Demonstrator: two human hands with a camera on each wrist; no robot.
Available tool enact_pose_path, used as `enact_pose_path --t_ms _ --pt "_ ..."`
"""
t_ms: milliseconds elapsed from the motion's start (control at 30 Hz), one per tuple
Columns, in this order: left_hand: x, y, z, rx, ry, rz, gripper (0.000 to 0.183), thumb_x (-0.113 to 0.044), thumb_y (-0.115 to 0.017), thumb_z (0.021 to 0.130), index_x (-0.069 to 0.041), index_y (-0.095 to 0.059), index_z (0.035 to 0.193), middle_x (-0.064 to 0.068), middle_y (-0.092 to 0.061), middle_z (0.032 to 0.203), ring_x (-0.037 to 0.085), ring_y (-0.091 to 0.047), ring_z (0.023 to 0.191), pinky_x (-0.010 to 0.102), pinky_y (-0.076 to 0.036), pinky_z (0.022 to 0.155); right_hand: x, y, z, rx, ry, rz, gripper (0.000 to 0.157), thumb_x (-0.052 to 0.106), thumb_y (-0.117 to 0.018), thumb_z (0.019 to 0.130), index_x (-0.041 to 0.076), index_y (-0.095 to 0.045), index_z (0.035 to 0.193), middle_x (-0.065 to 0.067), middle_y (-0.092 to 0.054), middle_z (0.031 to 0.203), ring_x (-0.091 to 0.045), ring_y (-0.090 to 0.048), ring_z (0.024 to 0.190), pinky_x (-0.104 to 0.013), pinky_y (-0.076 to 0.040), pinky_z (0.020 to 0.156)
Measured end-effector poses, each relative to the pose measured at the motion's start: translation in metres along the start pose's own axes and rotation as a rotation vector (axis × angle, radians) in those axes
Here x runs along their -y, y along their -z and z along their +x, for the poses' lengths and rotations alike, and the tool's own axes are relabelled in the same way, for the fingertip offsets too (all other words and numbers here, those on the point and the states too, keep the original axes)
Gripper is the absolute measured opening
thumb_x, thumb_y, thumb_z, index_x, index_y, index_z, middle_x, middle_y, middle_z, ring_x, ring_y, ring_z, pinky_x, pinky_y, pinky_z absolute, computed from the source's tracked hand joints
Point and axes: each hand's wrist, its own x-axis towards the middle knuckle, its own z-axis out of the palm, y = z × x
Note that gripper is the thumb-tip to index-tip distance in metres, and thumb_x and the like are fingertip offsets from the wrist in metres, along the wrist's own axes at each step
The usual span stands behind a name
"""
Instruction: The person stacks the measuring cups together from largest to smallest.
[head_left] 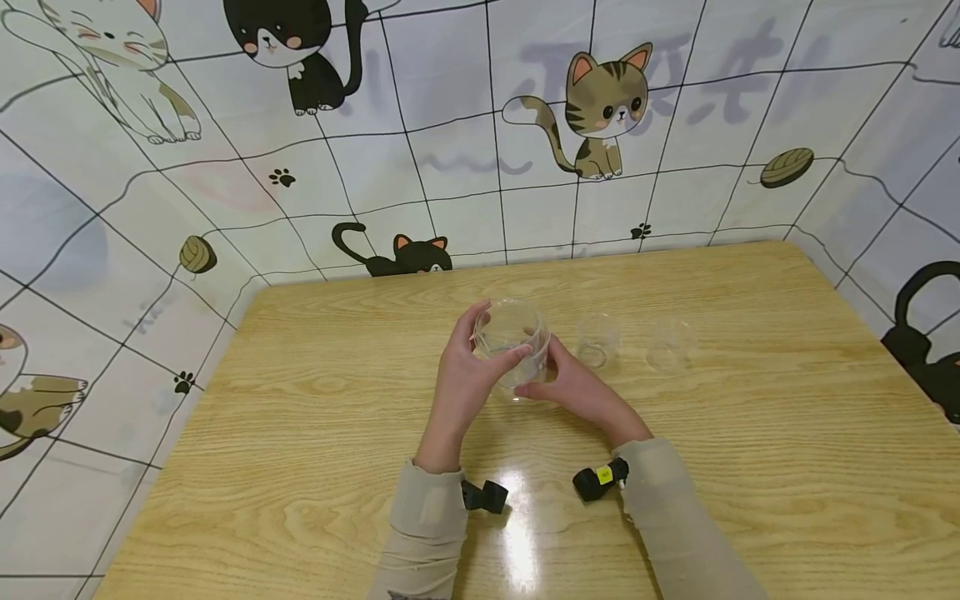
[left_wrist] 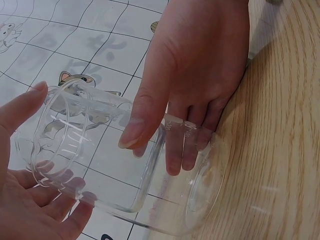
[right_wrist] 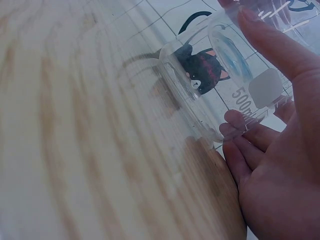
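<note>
Clear-glass cylindrical beakers [head_left: 510,325] are apparently being nested or separated toward the wooden desk's [head_left: 337,433] far edge, left hand [head_left: 468,367] and right hand [head_left: 576,385] gripping; next move is seemingly calling for straight alignment.

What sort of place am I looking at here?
Probably a small indoor filming setup: a wooden table walled in by cat-print sheeting, with small black camera-like devices at both wrists. Whatever lies beyond the sheeting is hidden.

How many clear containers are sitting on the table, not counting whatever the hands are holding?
2: the first container is just beyond the right hand, and the second container is farther right. Others could be hidden behind that hand.
</note>
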Motion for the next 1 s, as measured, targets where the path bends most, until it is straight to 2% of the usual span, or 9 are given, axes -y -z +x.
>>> enact_pose_path --t_ms 133,333,633,867,1000 --pt "0.0 0.0 0.0 -0.003 -0.003 0.009 0.085 -0.056 -0.071 0.063 -0.022 -0.037 0.134 -0.004 -0.044 0.127 0.013 -0.036 0.121 0.043 -0.029 0.099 -0.008 0.0 0.003 0.001 0.006 -0.013 0.092 0.04 -0.073 0.071 0.027 -0.015 0.142 0.0 -0.036 0.136 -0.02 -0.038 0.12 -0.046 -0.029 0.098" --pt "0.0 0.0 -0.001 -0.003 0.021 0.014 0.084 -0.057 -0.071 0.063 -0.024 -0.038 0.133 -0.004 -0.044 0.127 0.015 -0.036 0.121 0.044 -0.03 0.098 -0.009 -0.001 0.003 -0.001 0.001 -0.023 0.093 0.042 -0.073 0.07 0.028 -0.015 0.142 0.0 -0.032 0.139 -0.021 -0.035 0.123 -0.047 -0.027 0.099" --pt "0.001 -0.001 -0.001 -0.003 0.007 0.03 0.083 -0.055 -0.072 0.063 -0.024 -0.037 0.133 -0.003 -0.045 0.126 0.014 -0.037 0.12 0.043 -0.03 0.098 -0.007 -0.001 0.002 -0.011 0.006 -0.023 0.087 0.033 -0.072 0.074 0.035 -0.016 0.14 0.0 -0.035 0.136 -0.019 -0.039 0.12 -0.045 -0.03 0.097" --pt "0.001 -0.001 0.0 -0.002 0.018 0.05 0.082 -0.056 -0.071 0.063 -0.027 -0.037 0.132 -0.004 -0.045 0.126 0.014 -0.037 0.121 0.044 -0.032 0.097 -0.005 -0.001 0.002 -0.02 -0.002 -0.024 0.088 0.035 -0.073 0.073 0.03 -0.017 0.141 0.001 -0.038 0.133 -0.018 -0.041 0.118 -0.044 -0.032 0.096" --pt "0.0 -0.001 -0.001 0.004 0.032 0.06 0.082 -0.057 -0.071 0.063 -0.028 -0.037 0.132 -0.005 -0.045 0.127 0.016 -0.036 0.121 0.045 -0.032 0.096 0.004 0.0 -0.001 -0.007 -0.007 -0.008 0.088 0.032 -0.073 0.074 0.026 -0.017 0.142 -0.002 -0.039 0.133 -0.021 -0.041 0.118 -0.045 -0.031 0.096"
